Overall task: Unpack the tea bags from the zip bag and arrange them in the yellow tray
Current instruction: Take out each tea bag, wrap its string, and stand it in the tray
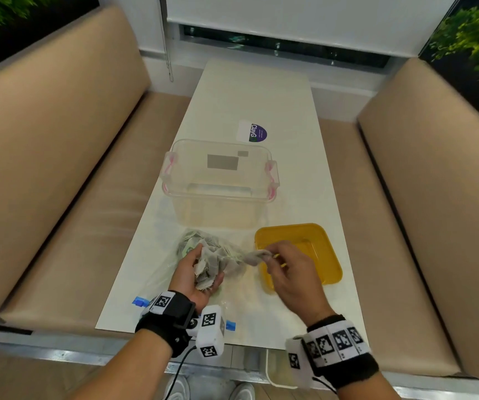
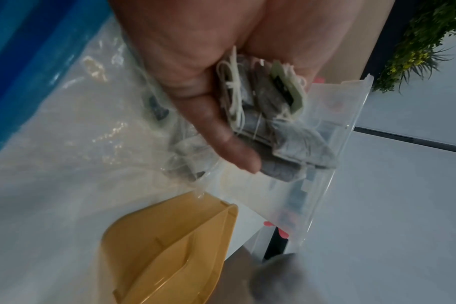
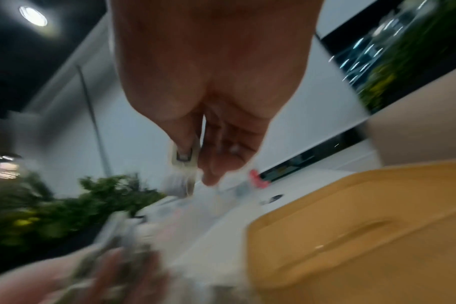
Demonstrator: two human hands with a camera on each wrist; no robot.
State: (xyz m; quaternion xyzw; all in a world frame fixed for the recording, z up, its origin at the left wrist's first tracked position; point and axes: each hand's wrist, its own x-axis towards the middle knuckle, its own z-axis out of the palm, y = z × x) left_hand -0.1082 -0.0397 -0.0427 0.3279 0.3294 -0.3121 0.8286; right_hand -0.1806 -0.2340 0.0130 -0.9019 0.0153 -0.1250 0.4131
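My left hand (image 1: pixel 201 269) is palm up and cups a tangled bunch of grey tea bags (image 1: pixel 213 265) above the clear zip bag (image 1: pixel 157 272) with its blue zip strip. In the left wrist view the fingers (image 2: pixel 221 133) curl round the bunch of tea bags (image 2: pixel 279 123). My right hand (image 1: pixel 283 261) pinches one tea bag (image 1: pixel 257 256) by its end, at the left rim of the yellow tray (image 1: pixel 313 241). In the blurred right wrist view a paper tag (image 3: pixel 184 158) shows between thumb and finger, beside the yellow tray (image 3: pixel 365 236). More tea bags (image 1: pixel 192 241) lie inside the zip bag.
A clear plastic box (image 1: pixel 218 183) with pink clasps stands just behind the bag and tray on the white table (image 1: pixel 255 90). A purple and white sticker (image 1: pixel 251 131) lies farther back. Beige bench seats (image 1: pixel 59 197) flank the table on both sides.
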